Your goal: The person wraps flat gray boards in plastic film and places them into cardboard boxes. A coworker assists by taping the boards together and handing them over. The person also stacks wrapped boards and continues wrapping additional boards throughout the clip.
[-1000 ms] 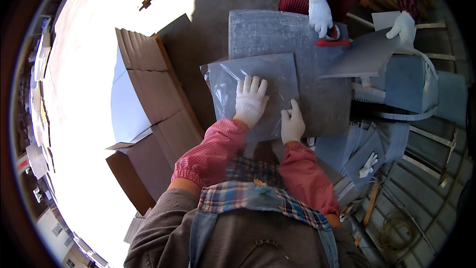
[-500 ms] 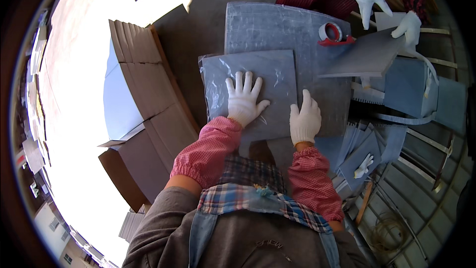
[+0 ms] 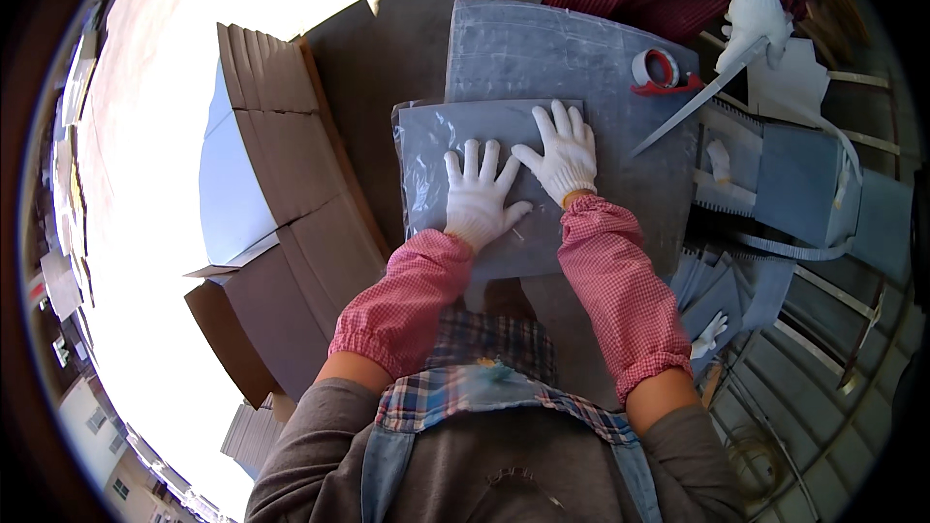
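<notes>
A flat grey panel in a clear plastic bag (image 3: 528, 223) lies in front of me, its wrinkled plastic showing along the left edge. My left hand (image 3: 478, 196), in a white knit glove, rests flat on it with fingers spread. Beside it my right hand (image 3: 564, 157), gloved alike, lies on the panel's upper right part, fingers stretched out; its thumb comes close to the left fingers. Neither hand grips anything. Under the bagged panel is a larger grey, scuffed work surface (image 3: 538, 44). A co-worker's gloved hand (image 3: 758, 24) holds another grey panel (image 3: 699, 97), seen nearly edge-on.
A tape dispenser (image 3: 668, 75) with a red base sits on the work surface at the right. Folded cardboard (image 3: 300, 160) is stacked to my left. Blue-grey sheets (image 3: 799, 179) and a loose white glove (image 3: 710, 333) lie at the right, near metal rails (image 3: 838, 295).
My right hand has moved up and left onto the bagged panel from its right edge. The left hand stays put. The co-worker's panel has been tilted from nearly flat to edge-on.
</notes>
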Tool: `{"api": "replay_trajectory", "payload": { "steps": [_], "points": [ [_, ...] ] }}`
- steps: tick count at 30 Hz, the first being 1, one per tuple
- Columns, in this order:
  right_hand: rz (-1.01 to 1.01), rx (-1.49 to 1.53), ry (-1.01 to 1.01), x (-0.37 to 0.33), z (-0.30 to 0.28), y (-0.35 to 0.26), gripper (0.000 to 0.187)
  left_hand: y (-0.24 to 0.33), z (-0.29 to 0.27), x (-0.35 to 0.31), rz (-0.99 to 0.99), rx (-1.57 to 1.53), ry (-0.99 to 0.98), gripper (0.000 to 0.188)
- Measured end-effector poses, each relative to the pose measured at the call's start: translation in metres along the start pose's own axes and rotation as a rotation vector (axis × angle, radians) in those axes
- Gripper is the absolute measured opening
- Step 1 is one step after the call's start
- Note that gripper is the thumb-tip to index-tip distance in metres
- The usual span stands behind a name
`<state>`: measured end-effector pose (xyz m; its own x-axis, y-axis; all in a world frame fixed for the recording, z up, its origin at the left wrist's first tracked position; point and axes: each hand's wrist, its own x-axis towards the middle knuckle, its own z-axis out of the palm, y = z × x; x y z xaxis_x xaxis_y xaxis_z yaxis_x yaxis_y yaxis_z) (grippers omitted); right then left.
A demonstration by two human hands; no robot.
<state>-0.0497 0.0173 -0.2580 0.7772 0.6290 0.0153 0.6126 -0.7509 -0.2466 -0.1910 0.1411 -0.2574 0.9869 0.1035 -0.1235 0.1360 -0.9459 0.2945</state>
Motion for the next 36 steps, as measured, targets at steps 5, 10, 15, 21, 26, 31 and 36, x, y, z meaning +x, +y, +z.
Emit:
{"api": "replay_trajectory", "payload": {
  "steps": [5, 10, 15, 21, 26, 31, 36],
  "points": [
    [-0.058, -0.168, -0.331, -0.055, -0.031, 0.03, 0.11, 0.001, -0.006, 0.0, -0.012, -0.006, -0.039, 0.087],
    [-0.091, -0.233, -0.563, -0.094, -0.054, 0.037, 0.126, 0.002, -0.009, 0.0, 0.014, -0.004, -0.036, 0.089],
    [-0.088, -0.231, -0.537, -0.11, -0.052, 0.038, 0.127, -0.001, -0.005, -0.005, 0.081, -0.007, 0.001, 0.088],
    [0.014, -0.212, -0.517, -0.135, -0.052, 0.034, 0.126, -0.007, -0.001, -0.013, 0.12, -0.002, 0.049, 0.083],
    [0.105, -0.167, -0.521, -0.151, -0.045, 0.038, 0.125, -0.018, -0.005, -0.043, 0.078, 0.022, -0.001, 0.087],
    [0.145, -0.155, -0.54, -0.152, -0.048, 0.036, 0.124, -0.041, -0.013, -0.102, 0.003, 0.099, -0.141, 0.1],
    [0.192, -0.148, -0.483, -0.163, -0.046, 0.034, 0.121, -0.056, -0.015, -0.147, -0.179, 0.122, -0.079, 0.11]
  ]
}}
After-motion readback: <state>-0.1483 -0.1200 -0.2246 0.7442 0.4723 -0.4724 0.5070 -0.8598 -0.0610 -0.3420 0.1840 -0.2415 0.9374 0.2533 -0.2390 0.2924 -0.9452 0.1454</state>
